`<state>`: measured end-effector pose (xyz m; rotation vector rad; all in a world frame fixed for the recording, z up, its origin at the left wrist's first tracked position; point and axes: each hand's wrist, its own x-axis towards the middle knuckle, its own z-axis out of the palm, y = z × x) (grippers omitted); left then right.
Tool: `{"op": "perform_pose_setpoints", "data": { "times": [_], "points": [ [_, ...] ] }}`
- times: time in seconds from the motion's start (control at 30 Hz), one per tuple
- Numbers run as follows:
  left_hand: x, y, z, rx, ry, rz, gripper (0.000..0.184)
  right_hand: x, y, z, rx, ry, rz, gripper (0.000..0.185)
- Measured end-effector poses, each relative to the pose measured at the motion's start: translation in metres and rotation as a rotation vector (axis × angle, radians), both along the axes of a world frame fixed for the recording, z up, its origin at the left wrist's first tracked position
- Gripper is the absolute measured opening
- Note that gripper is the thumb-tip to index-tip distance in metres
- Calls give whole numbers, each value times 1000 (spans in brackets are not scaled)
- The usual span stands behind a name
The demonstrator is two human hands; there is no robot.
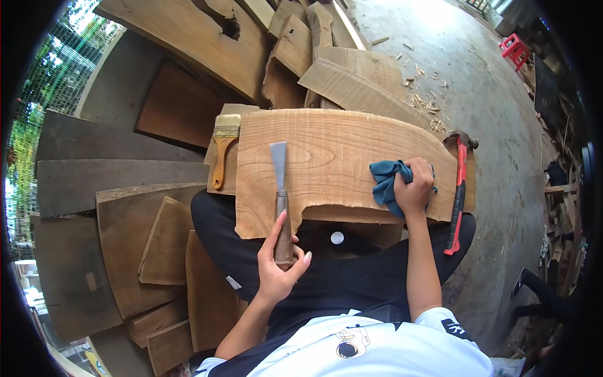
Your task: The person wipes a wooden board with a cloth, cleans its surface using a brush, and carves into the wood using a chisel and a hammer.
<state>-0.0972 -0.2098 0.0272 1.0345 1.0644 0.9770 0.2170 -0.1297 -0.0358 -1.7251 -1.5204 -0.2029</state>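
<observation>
Loose wooden boards [125, 251] crowd the left and far sides of the wooden slab [339, 151]; wood shavings [433, 107] litter the concrete floor [496, 163] beyond its far right corner, with a red plastic stool [515, 51] farther off. A flat paintbrush [223, 151] lies just beside the slab's left edge, and a red-and-black hammer [460, 182] along its right end. The slab lies in front of the person, light brown with curving grain and a rough notch in its near edge. The left grip [276, 276] is wrapped round a broad-bladed chisel [279, 166], blade over the slab's left part; the right grip [414, 188] clenches a crumpled teal cloth [384, 179] on its right part.
</observation>
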Motion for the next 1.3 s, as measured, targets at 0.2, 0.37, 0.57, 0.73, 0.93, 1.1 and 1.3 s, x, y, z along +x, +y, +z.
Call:
{"op": "perform_pose_setpoints", "data": {
  "times": [0.2,0.37,0.57,0.73,0.93,1.1,1.3],
  "points": [
    [-15,20,-10,565,673,-145,83,1,1,-2,6,-10,-3,7],
    [-8,31,3,590,1000,-313,66,0,1,-1,9,-6,-5,8],
    [25,86,13,1153,809,-305,38,0,2,-2,19,-5,9,7],
    [55,118,-13,1303,685,-454,23,0,1,-1,6,-1,-3,8],
    [74,131,-26,1367,652,-451,17,1,1,-1,-2,-1,5,9],
    [77,127,-38,1404,617,-356,18,0,0,-1,-7,3,8,10],
    [78,142,-35,1327,593,-249,22,-1,1,1,-17,1,0,9]
  ]
}}
